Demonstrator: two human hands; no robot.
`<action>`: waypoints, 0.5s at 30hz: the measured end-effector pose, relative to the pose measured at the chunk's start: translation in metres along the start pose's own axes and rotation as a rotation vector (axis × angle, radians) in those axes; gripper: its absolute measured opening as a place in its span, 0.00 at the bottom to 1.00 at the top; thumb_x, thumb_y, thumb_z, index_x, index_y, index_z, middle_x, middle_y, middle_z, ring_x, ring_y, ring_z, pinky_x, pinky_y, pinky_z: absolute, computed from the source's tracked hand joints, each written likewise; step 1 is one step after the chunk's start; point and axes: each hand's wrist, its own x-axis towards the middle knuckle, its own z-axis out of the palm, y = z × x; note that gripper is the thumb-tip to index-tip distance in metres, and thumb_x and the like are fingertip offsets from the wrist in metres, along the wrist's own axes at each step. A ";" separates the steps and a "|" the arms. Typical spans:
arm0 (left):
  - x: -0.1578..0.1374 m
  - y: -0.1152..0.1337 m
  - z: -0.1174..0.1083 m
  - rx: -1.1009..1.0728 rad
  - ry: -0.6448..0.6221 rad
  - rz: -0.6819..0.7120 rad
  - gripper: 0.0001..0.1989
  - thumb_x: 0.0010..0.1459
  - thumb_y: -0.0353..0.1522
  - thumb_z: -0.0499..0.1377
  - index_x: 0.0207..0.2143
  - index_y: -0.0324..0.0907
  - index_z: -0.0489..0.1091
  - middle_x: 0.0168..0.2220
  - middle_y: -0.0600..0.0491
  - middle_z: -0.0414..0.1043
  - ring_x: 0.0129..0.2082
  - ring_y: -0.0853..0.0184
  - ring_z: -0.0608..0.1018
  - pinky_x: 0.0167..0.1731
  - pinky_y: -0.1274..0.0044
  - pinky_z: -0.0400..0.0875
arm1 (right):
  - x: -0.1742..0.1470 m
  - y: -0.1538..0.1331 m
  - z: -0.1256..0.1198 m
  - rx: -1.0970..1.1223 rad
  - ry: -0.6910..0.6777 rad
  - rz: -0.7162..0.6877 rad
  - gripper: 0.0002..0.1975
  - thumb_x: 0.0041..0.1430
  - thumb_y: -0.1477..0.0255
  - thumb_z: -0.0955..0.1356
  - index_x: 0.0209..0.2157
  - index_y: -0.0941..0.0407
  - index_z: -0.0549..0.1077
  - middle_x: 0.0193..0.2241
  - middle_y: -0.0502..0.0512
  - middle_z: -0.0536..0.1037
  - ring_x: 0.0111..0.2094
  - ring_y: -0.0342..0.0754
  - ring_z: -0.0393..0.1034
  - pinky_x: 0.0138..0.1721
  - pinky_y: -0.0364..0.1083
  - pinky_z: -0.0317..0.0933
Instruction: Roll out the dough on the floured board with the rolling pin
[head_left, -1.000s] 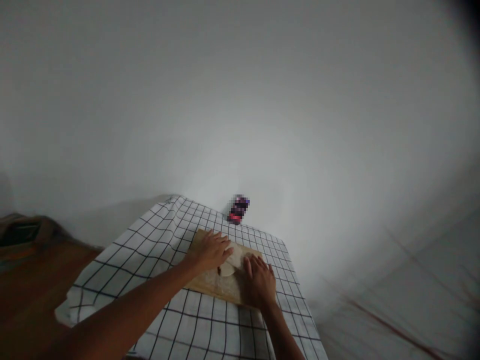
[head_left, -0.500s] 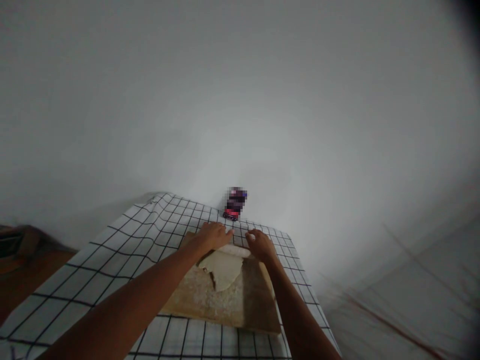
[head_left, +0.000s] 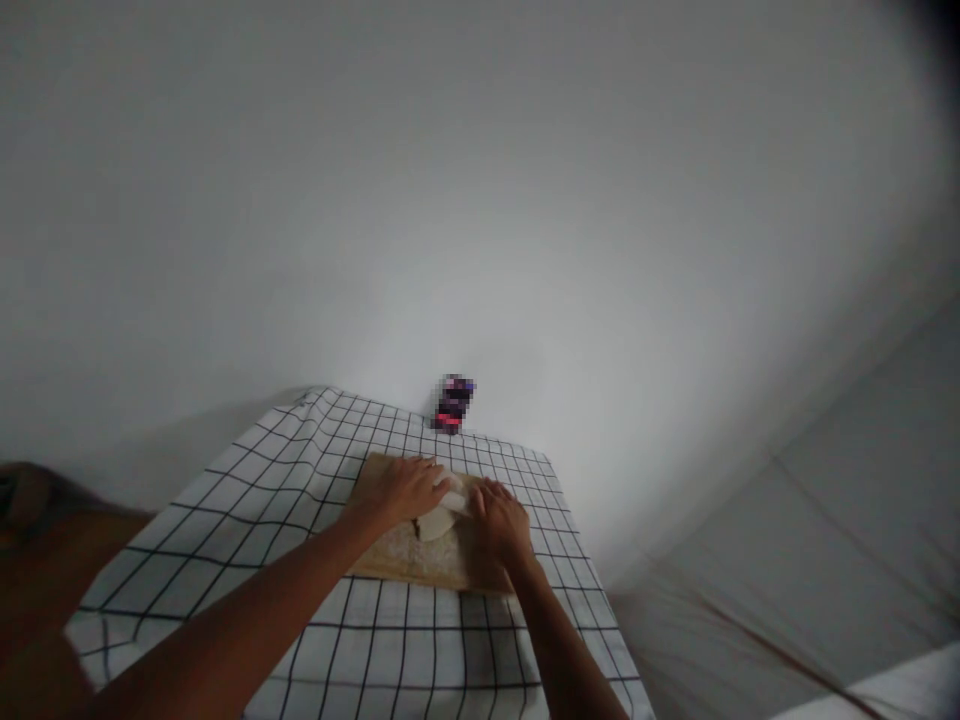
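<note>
My left hand (head_left: 409,488) lies over the left part of a pale, floury rolling pin (head_left: 455,498), its fingers bent over it. At the pin's right end, my right hand (head_left: 502,518) curls over it in the same way. Between the hands only a short middle stretch of the pin shows. A thin sheet of pale dough (head_left: 435,524) lies flat just on the near side of the pin, partly hidden by my left hand. Both rest on a flour-dusted wooden board (head_left: 409,568).
A white tablecloth with black grid lines (head_left: 375,640) covers the table. A blurred dark and red upright object (head_left: 453,405) stands at the back against the pale wall (head_left: 480,250). Thin brownish strands (head_left: 780,650) show at lower right.
My fingers, raised above the pin before, now lie on it. Less of the dough shows. The board's near edge looks farther from me, and the view has shifted slightly.
</note>
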 end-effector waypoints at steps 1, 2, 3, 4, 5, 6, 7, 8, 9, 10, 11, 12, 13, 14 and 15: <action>-0.010 0.003 -0.004 0.011 0.006 0.015 0.21 0.72 0.43 0.52 0.56 0.44 0.77 0.61 0.44 0.79 0.62 0.52 0.76 0.64 0.59 0.66 | -0.012 -0.004 0.001 0.005 0.010 0.001 0.22 0.79 0.65 0.56 0.58 0.52 0.77 0.65 0.60 0.74 0.66 0.51 0.68 0.64 0.52 0.63; -0.020 0.006 -0.007 0.023 0.011 0.033 0.22 0.72 0.43 0.52 0.58 0.44 0.76 0.63 0.44 0.77 0.63 0.52 0.75 0.66 0.59 0.64 | -0.025 -0.008 0.002 0.010 0.024 -0.005 0.22 0.79 0.66 0.56 0.60 0.52 0.76 0.66 0.60 0.74 0.66 0.52 0.68 0.64 0.52 0.63; -0.030 0.009 -0.011 0.027 0.019 0.056 0.22 0.72 0.43 0.53 0.59 0.45 0.75 0.64 0.45 0.76 0.65 0.53 0.74 0.68 0.59 0.62 | -0.037 -0.012 0.005 0.012 0.045 -0.015 0.22 0.79 0.66 0.56 0.62 0.52 0.75 0.66 0.61 0.73 0.67 0.52 0.67 0.65 0.54 0.61; -0.040 0.011 -0.014 0.027 0.025 0.081 0.22 0.72 0.43 0.53 0.61 0.46 0.74 0.66 0.46 0.75 0.66 0.54 0.74 0.69 0.59 0.61 | -0.048 -0.014 0.008 0.013 0.080 -0.021 0.22 0.79 0.65 0.57 0.65 0.52 0.72 0.68 0.61 0.71 0.68 0.53 0.66 0.67 0.56 0.60; -0.050 0.012 -0.017 0.021 0.031 0.102 0.23 0.71 0.42 0.54 0.63 0.47 0.72 0.67 0.47 0.73 0.67 0.55 0.73 0.70 0.58 0.60 | -0.059 -0.016 0.011 0.010 0.118 -0.035 0.23 0.79 0.65 0.57 0.68 0.52 0.69 0.69 0.61 0.69 0.69 0.55 0.64 0.69 0.59 0.57; -0.059 0.013 -0.018 0.012 0.037 0.116 0.23 0.71 0.42 0.55 0.65 0.48 0.71 0.69 0.48 0.71 0.68 0.55 0.72 0.71 0.58 0.59 | -0.067 -0.017 0.015 0.006 0.151 -0.049 0.25 0.78 0.64 0.58 0.70 0.53 0.66 0.70 0.61 0.67 0.70 0.56 0.63 0.70 0.61 0.55; -0.067 0.014 -0.020 0.002 0.044 0.121 0.25 0.70 0.42 0.56 0.66 0.50 0.69 0.70 0.49 0.69 0.70 0.56 0.70 0.72 0.57 0.58 | -0.074 -0.018 0.019 0.003 0.176 -0.061 0.26 0.78 0.63 0.58 0.71 0.53 0.64 0.71 0.61 0.66 0.71 0.57 0.61 0.70 0.62 0.54; -0.074 0.015 -0.021 -0.005 0.052 0.119 0.26 0.70 0.43 0.56 0.67 0.51 0.67 0.72 0.50 0.67 0.71 0.56 0.69 0.73 0.57 0.57 | -0.078 -0.018 0.022 0.000 0.194 -0.070 0.27 0.78 0.63 0.59 0.72 0.54 0.63 0.71 0.61 0.65 0.71 0.58 0.61 0.70 0.62 0.54; -0.078 0.015 -0.021 -0.011 0.057 0.115 0.27 0.69 0.43 0.56 0.68 0.52 0.66 0.73 0.51 0.65 0.72 0.56 0.68 0.73 0.57 0.56 | -0.079 -0.018 0.024 -0.001 0.205 -0.074 0.27 0.78 0.62 0.59 0.72 0.54 0.64 0.71 0.62 0.64 0.71 0.58 0.60 0.70 0.62 0.54; -0.080 0.015 -0.021 -0.014 0.055 0.105 0.27 0.69 0.43 0.57 0.68 0.52 0.66 0.73 0.51 0.65 0.72 0.56 0.67 0.74 0.57 0.55 | -0.078 -0.017 0.025 0.001 0.208 -0.074 0.27 0.77 0.62 0.58 0.71 0.53 0.64 0.71 0.61 0.65 0.71 0.58 0.61 0.70 0.62 0.54; -0.080 0.015 -0.022 -0.017 0.044 0.094 0.27 0.69 0.43 0.57 0.68 0.51 0.66 0.73 0.50 0.65 0.72 0.55 0.68 0.74 0.57 0.55 | -0.075 -0.017 0.026 0.004 0.205 -0.072 0.26 0.78 0.62 0.58 0.71 0.53 0.65 0.71 0.61 0.66 0.71 0.58 0.61 0.70 0.62 0.54; -0.077 0.016 -0.022 -0.021 0.026 0.082 0.27 0.69 0.44 0.57 0.68 0.50 0.67 0.72 0.49 0.66 0.71 0.55 0.68 0.74 0.57 0.55 | -0.070 -0.016 0.025 0.011 0.196 -0.069 0.25 0.78 0.63 0.58 0.70 0.52 0.67 0.70 0.60 0.67 0.70 0.58 0.62 0.70 0.62 0.55; -0.073 0.016 -0.022 -0.024 0.001 0.066 0.27 0.68 0.44 0.57 0.68 0.49 0.68 0.72 0.48 0.67 0.71 0.54 0.69 0.73 0.56 0.56 | -0.064 -0.015 0.024 0.020 0.183 -0.063 0.25 0.78 0.62 0.58 0.69 0.52 0.68 0.70 0.60 0.68 0.70 0.57 0.62 0.69 0.61 0.55; -0.068 0.016 -0.022 -0.029 -0.022 0.050 0.27 0.69 0.44 0.57 0.67 0.48 0.69 0.71 0.47 0.68 0.70 0.53 0.70 0.72 0.56 0.58 | -0.056 -0.014 0.022 0.031 0.168 -0.056 0.24 0.78 0.62 0.57 0.67 0.52 0.70 0.69 0.59 0.69 0.70 0.57 0.62 0.69 0.60 0.56; -0.061 0.016 -0.023 -0.035 -0.039 0.032 0.27 0.69 0.45 0.56 0.67 0.47 0.69 0.70 0.46 0.69 0.69 0.52 0.71 0.72 0.56 0.59 | -0.047 -0.013 0.019 0.044 0.153 -0.048 0.24 0.78 0.62 0.57 0.66 0.51 0.71 0.69 0.59 0.69 0.70 0.57 0.62 0.68 0.60 0.57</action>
